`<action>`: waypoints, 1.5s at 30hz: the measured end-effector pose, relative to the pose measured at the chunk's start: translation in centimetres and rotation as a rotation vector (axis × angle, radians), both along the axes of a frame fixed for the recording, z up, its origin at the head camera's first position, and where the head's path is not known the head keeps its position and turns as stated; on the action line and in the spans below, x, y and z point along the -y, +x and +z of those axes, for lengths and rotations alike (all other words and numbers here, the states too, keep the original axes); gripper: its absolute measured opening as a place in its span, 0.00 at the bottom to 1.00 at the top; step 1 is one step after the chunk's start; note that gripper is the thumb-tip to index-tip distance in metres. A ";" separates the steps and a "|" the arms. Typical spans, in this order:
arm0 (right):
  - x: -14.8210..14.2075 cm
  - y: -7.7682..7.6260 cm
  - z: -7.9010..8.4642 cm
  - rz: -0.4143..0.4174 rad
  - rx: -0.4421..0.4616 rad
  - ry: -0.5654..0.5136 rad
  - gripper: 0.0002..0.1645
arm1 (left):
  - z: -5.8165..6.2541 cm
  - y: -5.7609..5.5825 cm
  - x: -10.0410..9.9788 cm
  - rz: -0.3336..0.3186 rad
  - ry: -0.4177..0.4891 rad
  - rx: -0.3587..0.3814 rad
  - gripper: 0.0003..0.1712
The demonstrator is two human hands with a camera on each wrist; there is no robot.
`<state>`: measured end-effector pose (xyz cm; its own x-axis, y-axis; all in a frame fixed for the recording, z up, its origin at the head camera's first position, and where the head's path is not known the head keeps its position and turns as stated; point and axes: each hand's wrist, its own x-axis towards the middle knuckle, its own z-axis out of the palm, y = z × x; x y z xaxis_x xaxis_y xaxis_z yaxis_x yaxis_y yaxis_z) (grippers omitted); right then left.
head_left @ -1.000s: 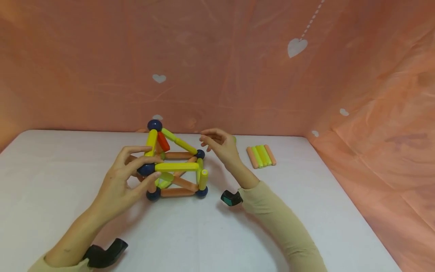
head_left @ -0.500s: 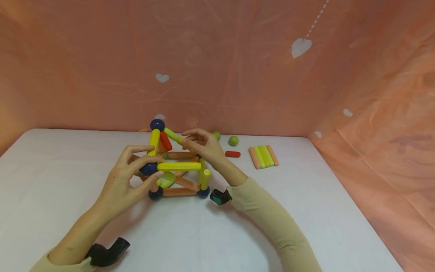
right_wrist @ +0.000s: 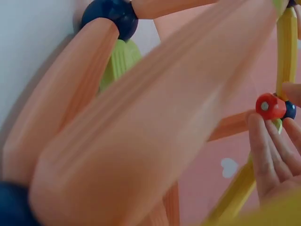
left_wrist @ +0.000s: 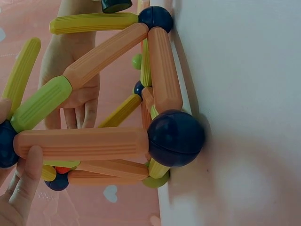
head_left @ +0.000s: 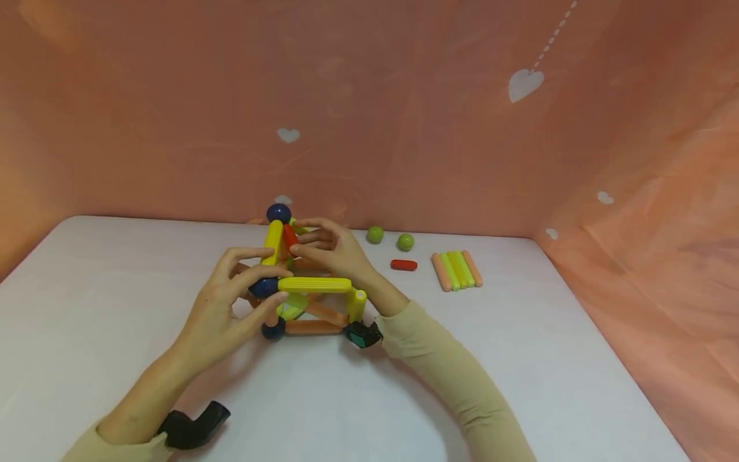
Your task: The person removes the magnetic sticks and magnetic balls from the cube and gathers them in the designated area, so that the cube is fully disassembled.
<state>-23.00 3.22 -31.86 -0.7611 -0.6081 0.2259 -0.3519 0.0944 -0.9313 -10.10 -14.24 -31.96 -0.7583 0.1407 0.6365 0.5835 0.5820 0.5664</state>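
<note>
A frame of magnetic rods and balls stands on the white table. My left hand (head_left: 225, 314) holds its upper front-left dark blue ball (head_left: 264, 287), from which a yellow rod (head_left: 314, 285) sticks out sideways. At the rear left, a second dark blue ball (head_left: 279, 213) tops the frame, with a short red rod (head_left: 290, 239) sloping down from it. My right hand (head_left: 337, 256) reaches in from the right, thumb and fingers spread beside that red rod. In the right wrist view, fingertips (right_wrist: 257, 123) lie at the red rod's end (right_wrist: 270, 106); whether they grip it is unclear.
Two green balls (head_left: 375, 235) lie behind the right arm, near a loose red rod (head_left: 403, 265). Farther right, several orange and yellow-green rods (head_left: 457, 271) lie side by side. A pink cloth (head_left: 404, 128) hangs behind the table. Black wrist devices (head_left: 195, 427) sit at both cuffs.
My right hand has moved left into the frame, to the red rod. Balls and a loose rod behind it have come into sight. My left hand keeps its hold; the view has shifted slightly.
</note>
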 end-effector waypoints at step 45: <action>-11.6 -1.7 -1.6 -0.373 0.137 0.269 0.19 | 0.4 -0.4 0.7 0.015 0.003 0.019 0.20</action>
<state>-24.69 14.84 -33.43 -0.9503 -0.3106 -0.0197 -0.1237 0.4351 -0.8918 -10.49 -14.90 -31.59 -0.7720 0.1275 0.6227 0.5641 0.5889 0.5788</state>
